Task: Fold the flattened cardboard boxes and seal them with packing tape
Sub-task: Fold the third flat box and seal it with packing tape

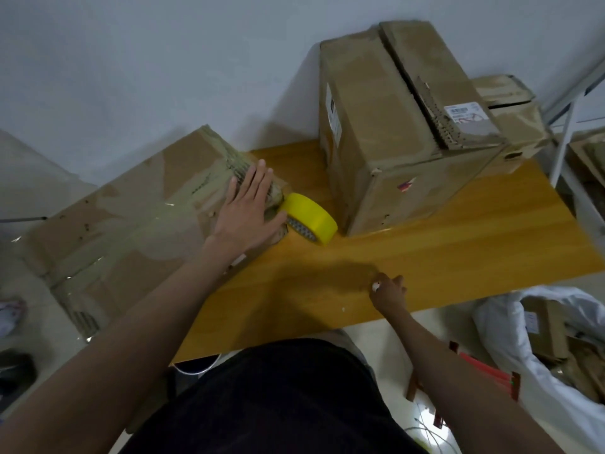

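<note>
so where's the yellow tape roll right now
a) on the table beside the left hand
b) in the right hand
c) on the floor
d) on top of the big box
a: the yellow tape roll lies on the table, right beside the left hand, which rests flat on the flattened box.

Taped box beside tape roll (yellow)

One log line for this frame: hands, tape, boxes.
left hand: flat on flattened box | right hand: pinching small white bit, on table | tape roll: beside left hand | big box: unsealed
</note>
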`<act>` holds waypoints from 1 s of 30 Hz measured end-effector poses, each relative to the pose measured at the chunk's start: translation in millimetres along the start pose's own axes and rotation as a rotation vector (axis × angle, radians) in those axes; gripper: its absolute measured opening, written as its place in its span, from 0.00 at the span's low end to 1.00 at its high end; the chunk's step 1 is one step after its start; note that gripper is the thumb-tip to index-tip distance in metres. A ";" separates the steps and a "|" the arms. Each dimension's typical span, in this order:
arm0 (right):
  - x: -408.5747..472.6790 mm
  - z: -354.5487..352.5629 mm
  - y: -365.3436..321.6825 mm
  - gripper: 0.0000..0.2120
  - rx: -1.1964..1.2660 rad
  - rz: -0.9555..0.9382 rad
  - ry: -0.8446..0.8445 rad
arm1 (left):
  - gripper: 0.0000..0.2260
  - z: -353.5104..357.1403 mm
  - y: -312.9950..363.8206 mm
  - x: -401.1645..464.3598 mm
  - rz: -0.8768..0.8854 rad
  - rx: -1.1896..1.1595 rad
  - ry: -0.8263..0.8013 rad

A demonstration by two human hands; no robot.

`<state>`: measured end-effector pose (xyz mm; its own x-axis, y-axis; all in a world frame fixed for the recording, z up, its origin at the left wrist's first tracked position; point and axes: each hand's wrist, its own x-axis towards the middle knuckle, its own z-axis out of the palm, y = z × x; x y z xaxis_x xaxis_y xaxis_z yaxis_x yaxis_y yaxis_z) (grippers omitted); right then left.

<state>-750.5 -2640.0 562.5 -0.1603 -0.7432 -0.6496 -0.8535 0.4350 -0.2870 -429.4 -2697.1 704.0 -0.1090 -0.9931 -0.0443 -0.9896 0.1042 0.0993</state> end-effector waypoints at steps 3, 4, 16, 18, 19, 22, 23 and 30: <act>4.4 14.4 0.7 0.17 -0.030 -0.016 0.008 | 0.38 0.6 -1.2 0.6 0.001 0.017 0.004; 6.6 16.8 0.3 0.16 -0.026 -0.017 0.032 | 0.38 0.7 -1.7 0.7 0.003 0.019 0.004; -9.8 -21.5 -44.9 0.07 0.595 -0.395 0.226 | 0.31 -5.2 -9.6 -2.4 0.109 0.062 -0.007; -14.7 -35.2 -61.0 0.06 0.693 -0.414 0.182 | 0.31 -4.4 -10.8 -3.3 0.139 0.043 -0.004; -16.0 -41.1 -68.6 0.05 0.732 -0.409 0.140 | 0.31 -4.3 -12.3 -3.9 0.160 0.039 -0.002; -19.7 -52.8 -87.4 0.06 0.852 -0.410 0.046 | 0.31 -6.0 -21.1 -5.7 0.253 0.033 -0.020; -21.5 -55.3 -92.8 0.06 0.882 -0.429 0.034 | 0.31 -7.5 -24.7 -5.9 0.290 0.031 -0.038; -47.3 -78.8 -145.0 0.11 1.088 -0.519 -0.197 | 0.29 -18.6 -38.1 -12.7 0.392 -0.049 -0.075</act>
<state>-658.2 -2708.0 690.3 0.2349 -0.9063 -0.3514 0.0814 0.3785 -0.9220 -388.6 -2689.5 719.2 -0.4861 -0.8714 -0.0658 -0.8660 0.4702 0.1704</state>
